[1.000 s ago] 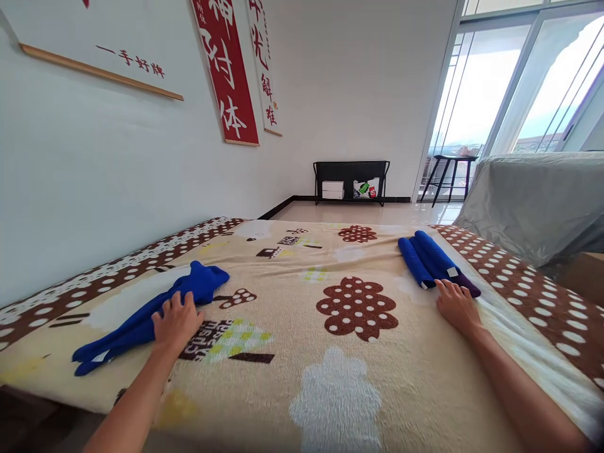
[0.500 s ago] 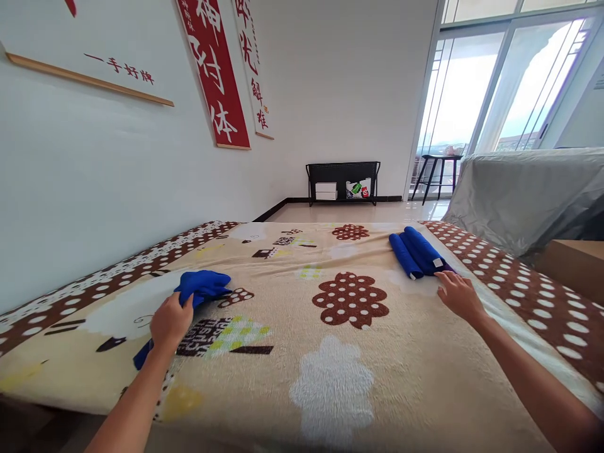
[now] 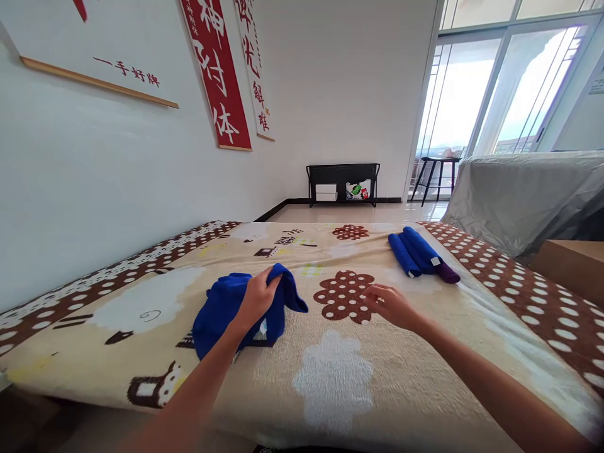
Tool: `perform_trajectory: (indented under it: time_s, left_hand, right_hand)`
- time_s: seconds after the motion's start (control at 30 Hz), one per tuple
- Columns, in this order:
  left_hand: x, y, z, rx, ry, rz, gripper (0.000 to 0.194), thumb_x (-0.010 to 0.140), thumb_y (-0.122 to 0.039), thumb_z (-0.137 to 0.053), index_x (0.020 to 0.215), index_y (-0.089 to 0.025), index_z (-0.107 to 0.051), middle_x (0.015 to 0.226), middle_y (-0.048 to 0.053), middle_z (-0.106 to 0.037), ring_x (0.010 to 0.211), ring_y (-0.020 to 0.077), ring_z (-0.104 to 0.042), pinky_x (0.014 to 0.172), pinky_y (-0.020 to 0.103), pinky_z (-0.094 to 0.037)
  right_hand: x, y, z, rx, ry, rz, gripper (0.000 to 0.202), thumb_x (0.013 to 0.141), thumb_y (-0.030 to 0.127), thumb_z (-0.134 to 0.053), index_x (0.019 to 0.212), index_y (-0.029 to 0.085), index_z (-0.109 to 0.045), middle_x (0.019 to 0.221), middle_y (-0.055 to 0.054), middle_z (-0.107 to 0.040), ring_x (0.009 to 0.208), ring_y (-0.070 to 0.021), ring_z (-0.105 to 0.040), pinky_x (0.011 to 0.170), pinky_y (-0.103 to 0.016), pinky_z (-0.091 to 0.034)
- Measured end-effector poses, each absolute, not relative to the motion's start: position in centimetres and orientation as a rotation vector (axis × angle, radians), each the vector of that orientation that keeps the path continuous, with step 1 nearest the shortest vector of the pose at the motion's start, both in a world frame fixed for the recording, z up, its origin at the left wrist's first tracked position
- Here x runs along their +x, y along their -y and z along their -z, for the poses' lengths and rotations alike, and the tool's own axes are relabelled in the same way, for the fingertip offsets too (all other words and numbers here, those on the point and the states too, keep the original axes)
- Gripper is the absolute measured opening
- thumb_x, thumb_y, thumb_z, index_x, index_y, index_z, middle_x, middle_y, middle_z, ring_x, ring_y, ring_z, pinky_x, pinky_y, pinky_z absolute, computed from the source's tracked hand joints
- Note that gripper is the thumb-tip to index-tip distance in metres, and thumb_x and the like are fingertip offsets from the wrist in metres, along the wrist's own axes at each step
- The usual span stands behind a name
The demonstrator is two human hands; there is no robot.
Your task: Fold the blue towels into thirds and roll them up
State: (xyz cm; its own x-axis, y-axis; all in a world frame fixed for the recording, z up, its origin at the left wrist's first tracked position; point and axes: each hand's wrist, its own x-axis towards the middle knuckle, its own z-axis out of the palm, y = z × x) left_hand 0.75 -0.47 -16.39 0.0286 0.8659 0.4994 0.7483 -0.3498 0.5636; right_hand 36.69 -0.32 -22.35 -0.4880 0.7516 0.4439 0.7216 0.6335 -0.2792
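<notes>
A crumpled blue cloth point(image 3: 217, 314) lies on the patterned blanket point(image 3: 401, 390), left of centre. Pinched in my left hand point(image 3: 257, 299) is its upper part, slightly raised, with one corner hanging to the right. My right hand point(image 3: 389, 305) hovers over the brown dotted flower print, fingers apart and holding nothing. Beyond it to the right, rolled blue cloths point(image 3: 418, 251) lie side by side, white tags at their near ends. A purple roll point(image 3: 448, 273) sticks out beside them.
A black rack point(image 3: 343, 182) stands by the far wall. At the right are a black stool point(image 3: 438, 170), a grey covered object point(image 3: 519, 195) and a cardboard box point(image 3: 570, 264). Scrolls point(image 3: 221, 75) hang on the left wall.
My left hand has moved right, dragging the blue cloth along and spreading it out more. My right hand has left the rolls and come toward the middle, uncovering the purple roll.
</notes>
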Motion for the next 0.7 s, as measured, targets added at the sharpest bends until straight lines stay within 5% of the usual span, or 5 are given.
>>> perform_trajectory:
  time_s: [0.17, 0.23, 0.37, 0.6, 0.7]
  left_hand:
    - [8.1, 4.6, 15.0, 2.192, -1.102, -1.015, 0.036, 0.096, -0.042, -0.043, 0.113, -0.018, -0.064, 0.115, 0.005, -0.069, 0.106, 0.0229, -0.062, 0.097, 0.033, -0.046]
    - [9.9, 6.3, 15.1, 2.28, -1.0, -0.812, 0.036, 0.096, -0.044, -0.044, 0.116, -0.019, -0.063, 0.113, 0.006, -0.069, 0.101, 0.0227, -0.063, 0.094, 0.033, -0.047]
    - [9.3, 7.0, 17.1, 2.488, -0.932, -0.47, 0.053, 0.091, -0.048, -0.054, 0.137, -0.022, -0.05, 0.133, 0.009, -0.059, 0.118, 0.0263, -0.057, 0.102, 0.036, -0.043]
    - [-1.7, 2.4, 25.2, 2.579, -2.094, 0.086, 0.054, 0.082, -0.005, -0.046, 0.134, -0.013, -0.055, 0.154, 0.023, -0.032, 0.143, 0.0371, -0.029, 0.107, 0.062, -0.027]
    - [-7.3, 1.5, 27.6, 2.454, -2.392, 0.094, 0.058, 0.084, -0.003, -0.035, 0.135, -0.02, -0.055, 0.16, 0.019, -0.02, 0.146, 0.0338, -0.022, 0.103, 0.068, -0.026]
  right_hand:
    - [32.3, 3.9, 19.2, -0.887, 2.104, -0.617, 0.051, 0.092, 0.042, -0.055, 0.138, 0.024, -0.043, 0.1, -0.002, -0.07, 0.071, -0.0121, -0.063, 0.063, -0.025, -0.048]
    - [31.8, 4.9, 18.4, -0.842, 2.101, -0.65, 0.058, 0.082, 0.037, -0.067, 0.136, 0.026, -0.047, 0.106, -0.003, -0.069, 0.08, -0.0148, -0.063, 0.069, -0.027, -0.048]
    - [33.5, 5.4, 18.3, -0.974, 2.165, -0.55, 0.034, 0.077, 0.02, -0.063, 0.111, 0.022, -0.066, 0.1, -0.003, -0.071, 0.086, -0.0185, -0.063, 0.075, -0.03, -0.047]
    - [41.9, 3.5, 20.7, -1.274, 1.739, -0.452, 0.028, 0.085, 0.042, -0.057, 0.098, 0.02, -0.068, 0.085, -0.001, -0.069, 0.078, -0.0191, -0.061, 0.071, -0.029, -0.046]
    - [44.7, 3.0, 21.6, -1.36, 1.645, -0.424, 0.033, 0.083, 0.048, -0.058, 0.094, 0.019, -0.068, 0.084, -0.002, -0.069, 0.077, -0.0198, -0.061, 0.069, -0.029, -0.046]
